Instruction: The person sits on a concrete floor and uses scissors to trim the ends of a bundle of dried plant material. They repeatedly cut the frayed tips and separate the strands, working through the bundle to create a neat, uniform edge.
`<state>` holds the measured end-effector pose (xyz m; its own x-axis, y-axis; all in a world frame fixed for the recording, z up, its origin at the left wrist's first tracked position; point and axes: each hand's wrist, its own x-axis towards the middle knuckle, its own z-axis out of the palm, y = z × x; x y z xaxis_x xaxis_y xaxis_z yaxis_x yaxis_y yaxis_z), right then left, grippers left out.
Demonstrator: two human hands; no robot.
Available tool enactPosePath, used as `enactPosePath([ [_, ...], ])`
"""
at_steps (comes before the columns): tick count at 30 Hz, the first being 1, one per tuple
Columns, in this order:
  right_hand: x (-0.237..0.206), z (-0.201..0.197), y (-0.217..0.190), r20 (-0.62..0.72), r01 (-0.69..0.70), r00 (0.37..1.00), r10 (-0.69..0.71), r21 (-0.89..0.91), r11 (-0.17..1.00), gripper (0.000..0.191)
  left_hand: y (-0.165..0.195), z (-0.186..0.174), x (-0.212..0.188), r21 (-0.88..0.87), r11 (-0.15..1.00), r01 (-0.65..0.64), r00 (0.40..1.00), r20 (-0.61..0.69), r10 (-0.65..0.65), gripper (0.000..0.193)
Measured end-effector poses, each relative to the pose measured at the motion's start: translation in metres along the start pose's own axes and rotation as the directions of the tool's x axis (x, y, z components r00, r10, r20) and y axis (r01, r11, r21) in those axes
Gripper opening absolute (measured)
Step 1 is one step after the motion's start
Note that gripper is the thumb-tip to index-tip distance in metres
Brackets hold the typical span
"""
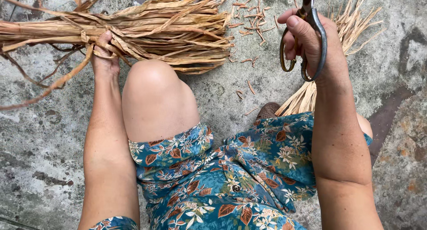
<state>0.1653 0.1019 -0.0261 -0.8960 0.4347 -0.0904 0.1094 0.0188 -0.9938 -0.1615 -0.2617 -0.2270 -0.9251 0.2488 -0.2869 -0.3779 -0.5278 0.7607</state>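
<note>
on the concrete floor (35,136), upper left, lies a tied bundle of dried leaf strips (169,27); left hand (105,56) is clenched around its binding, just above the bare knee (151,85). right hand (311,43) grasps metal scissors (307,16) through the loops, raised near a second strip bundle (351,21), cut scraps (251,16) scattered between.

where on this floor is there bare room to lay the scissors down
Bare concrete floor lies left of the left hand, below the tied bundle. Another bare patch sits at the far right, beyond the right hand holding the scissors. Crowded: clippings between bundle and loose strips.
</note>
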Motion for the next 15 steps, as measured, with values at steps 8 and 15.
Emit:
enactPosePath([
  [8, 0.009, 0.004, 0.001, 0.01, 0.014, 1.0, -0.014, -0.055, 0.998, 0.038, 0.01, 0.0, -0.031, -0.163, 0.977, 0.135, 0.984, 0.14, -0.112, 0.025],
  [15, 0.007, -0.001, 0.003, 0.014, 0.011, 1.0, -0.011, -0.036, 0.999, 0.038, -0.021, -0.057, -0.025, 0.121, 0.967, 0.223, 0.904, -0.396, -0.159, 0.02],
])
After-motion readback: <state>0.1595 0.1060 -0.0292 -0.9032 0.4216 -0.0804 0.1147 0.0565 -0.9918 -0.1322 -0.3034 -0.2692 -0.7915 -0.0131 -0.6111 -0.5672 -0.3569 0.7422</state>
